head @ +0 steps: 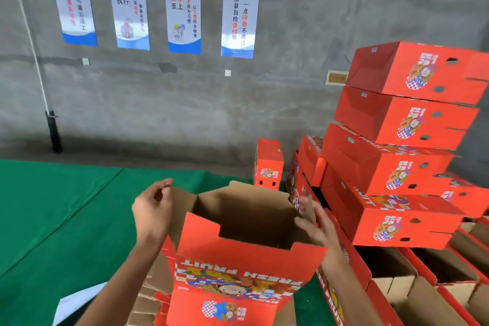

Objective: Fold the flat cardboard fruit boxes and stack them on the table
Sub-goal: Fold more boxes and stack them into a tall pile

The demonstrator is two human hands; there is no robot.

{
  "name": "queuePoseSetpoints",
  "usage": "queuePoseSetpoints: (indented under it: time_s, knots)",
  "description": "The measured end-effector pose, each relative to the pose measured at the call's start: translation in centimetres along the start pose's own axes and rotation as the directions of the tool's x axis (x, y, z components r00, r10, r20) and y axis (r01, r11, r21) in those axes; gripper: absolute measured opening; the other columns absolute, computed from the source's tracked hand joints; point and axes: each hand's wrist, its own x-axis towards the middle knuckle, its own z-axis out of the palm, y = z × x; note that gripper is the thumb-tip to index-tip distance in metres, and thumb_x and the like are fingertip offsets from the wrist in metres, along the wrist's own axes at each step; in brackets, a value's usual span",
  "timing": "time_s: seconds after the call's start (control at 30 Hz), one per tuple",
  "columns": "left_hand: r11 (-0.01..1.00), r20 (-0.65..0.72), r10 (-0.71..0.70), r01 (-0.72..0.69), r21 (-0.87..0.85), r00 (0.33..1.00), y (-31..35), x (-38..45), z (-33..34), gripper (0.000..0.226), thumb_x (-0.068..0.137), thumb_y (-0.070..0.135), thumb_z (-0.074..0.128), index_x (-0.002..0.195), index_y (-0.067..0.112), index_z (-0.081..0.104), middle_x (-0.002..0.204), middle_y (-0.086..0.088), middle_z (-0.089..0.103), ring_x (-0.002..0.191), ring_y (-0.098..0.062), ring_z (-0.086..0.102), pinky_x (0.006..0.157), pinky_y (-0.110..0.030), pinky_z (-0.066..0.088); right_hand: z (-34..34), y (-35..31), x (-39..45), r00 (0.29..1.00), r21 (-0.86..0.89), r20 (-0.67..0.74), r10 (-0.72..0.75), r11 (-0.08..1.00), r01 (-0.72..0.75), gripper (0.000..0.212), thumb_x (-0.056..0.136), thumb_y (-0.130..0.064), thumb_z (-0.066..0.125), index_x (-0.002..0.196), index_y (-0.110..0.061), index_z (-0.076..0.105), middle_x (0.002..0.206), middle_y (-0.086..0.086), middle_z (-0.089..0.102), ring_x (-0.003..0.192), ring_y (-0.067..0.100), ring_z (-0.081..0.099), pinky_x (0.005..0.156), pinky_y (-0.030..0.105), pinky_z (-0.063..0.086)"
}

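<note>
A red cardboard fruit box (pixel 246 259) stands opened into a tube in front of me, its brown inside showing and "FRESH FRUIT" printed on the near panel. My left hand (pixel 153 209) pinches the top of the box's left flap. My right hand (pixel 315 222) presses with straight fingers against the right flap from inside. Under the box lies a pile of flat boxes (pixel 156 296). A tall stack of folded red boxes (pixel 402 145) rises at the right on the green table (pixel 53 219).
A single folded red box (pixel 267 164) stands on end near the back of the table. More open boxes with brown insides (pixel 428 280) sit at the lower right. A grey wall with several posters (pixel 182 13) is behind. White paper (pixel 79 302) lies at lower left.
</note>
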Motion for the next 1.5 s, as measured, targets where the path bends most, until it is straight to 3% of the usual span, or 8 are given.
queuePoseSetpoints:
  time_s: [0.1, 0.33, 0.53, 0.77, 0.87, 1.03, 1.2, 1.5]
  knots:
    - [0.995, -0.005, 0.088, -0.087, 0.052, 0.996, -0.2, -0.2, 1.0, 0.025, 0.082, 0.03, 0.057, 0.096, 0.024, 0.077, 0.097, 0.005, 0.075, 0.093, -0.017, 0.068, 0.087, -0.033, 0.051, -0.2, 1.7, 0.4, 0.999, -0.013, -0.037, 0.007, 1.0, -0.008, 0.024, 0.088, 0.008, 0.068, 0.105, -0.009, 0.063, 0.116, 0.012, 0.068, 0.117, 0.031, 0.061, 0.107, 0.046, 0.043]
    - [0.87, -0.083, 0.432, -0.439, -0.224, 0.898, -0.6, -1.3, 0.7, 0.036, 0.108, 0.03, 0.037, 0.099, 0.013, 0.068, 0.127, -0.001, 0.062, 0.119, -0.028, 0.058, 0.092, -0.034, 0.047, -0.1, 1.5, 2.8, 0.999, -0.14, -0.026, 0.033, 0.989, -0.036, 0.019, 0.091, -0.019, 0.078, 0.091, -0.023, 0.059, 0.093, -0.002, 0.064, 0.093, 0.017, 0.06, 0.078, 0.027, 0.042]
    - [0.879, 0.265, 0.367, -0.24, -0.411, 0.891, 0.7, -4.4, -1.0, 0.072, 0.094, 0.079, 0.034, 0.12, 0.017, 0.061, 0.162, 0.001, 0.038, 0.145, -0.017, 0.043, 0.099, -0.03, 0.049, 1.1, 2.2, 5.2, 0.977, -0.37, -0.119, 0.179, 0.905, -0.211, 0.042, 0.083, -0.054, 0.08, 0.104, -0.027, 0.056, 0.097, -0.011, 0.06, 0.097, 0.017, 0.059, 0.082, 0.033, 0.041]
    - [0.91, 0.545, 0.289, -0.049, -0.412, 0.787, -2.4, -3.6, -3.5, 0.084, 0.084, 0.078, 0.055, 0.149, 0.025, 0.045, 0.168, 0.013, 0.023, 0.151, -0.008, 0.033, 0.106, -0.045, 0.042, 2.2, 2.4, 7.0, 0.958, -0.406, -0.219, 0.186, 0.875, -0.263, 0.045, 0.082, -0.051, 0.08, 0.109, -0.02, 0.061, 0.102, -0.002, 0.067, 0.098, 0.023, 0.063, 0.083, 0.036, 0.046]
    - [0.945, 0.518, 0.306, -0.19, -0.265, 0.799, -3.4, -4.3, -2.1, 0.073, 0.093, 0.061, 0.063, 0.156, 0.037, 0.035, 0.167, 0.021, 0.02, 0.153, -0.002, 0.022, 0.116, -0.026, 0.036, 2.1, 2.4, 7.4, 0.97, -0.187, -0.179, 0.166, 0.962, -0.2, 0.029, 0.088, -0.027, 0.081, 0.108, -0.011, 0.066, 0.102, 0.01, 0.071, 0.096, 0.027, 0.067, 0.089, 0.043, 0.053]
    - [0.941, 0.501, 0.335, -0.313, -0.131, 0.798, -3.5, -4.5, 0.1, 0.081, 0.095, 0.062, 0.059, 0.162, 0.041, 0.018, 0.17, 0.016, 0.007, 0.157, -0.004, 0.006, 0.116, -0.039, 0.023, 1.1, 2.0, 6.4, 0.989, 0.138, -0.075, 0.131, 0.983, -0.12, 0.005, 0.096, -0.013, 0.07, 0.094, -0.018, 0.071, 0.098, 0.017, 0.071, 0.088, 0.033, 0.068, 0.082, 0.04, 0.052]
    - [0.963, 0.567, 0.256, -0.26, -0.076, 0.783, -2.1, -4.2, 1.1, 0.078, 0.088, 0.073, 0.061, 0.155, 0.049, 0.03, 0.168, 0.025, -0.003, 0.152, 0.01, 0.004, 0.111, -0.034, 0.033, -0.1, 2.0, 5.6, 0.977, 0.535, 0.066, 0.203, 0.819, -0.206, 0.043, 0.103, -0.036, 0.057, 0.134, -0.006, 0.059, 0.132, 0.009, 0.07, 0.122, 0.028, 0.067, 0.097, 0.045, 0.052]
    - [0.902, 0.373, 0.092, -0.236, 0.362, 0.923, 0.9, -4.3, 3.8, 0.047, 0.091, 0.021, 0.072, 0.137, 0.024, 0.062, 0.145, -0.004, 0.055, 0.121, -0.029, 0.062, 0.094, -0.044, 0.052, -0.5, 3.5, 4.7, 0.978, 0.637, 0.136, 0.16, 0.741, -0.21, 0.058, 0.099, -0.059, 0.049, 0.126, -0.009, 0.063, 0.147, 0.013, 0.059, 0.135, 0.026, 0.058, 0.105, 0.049, 0.046]
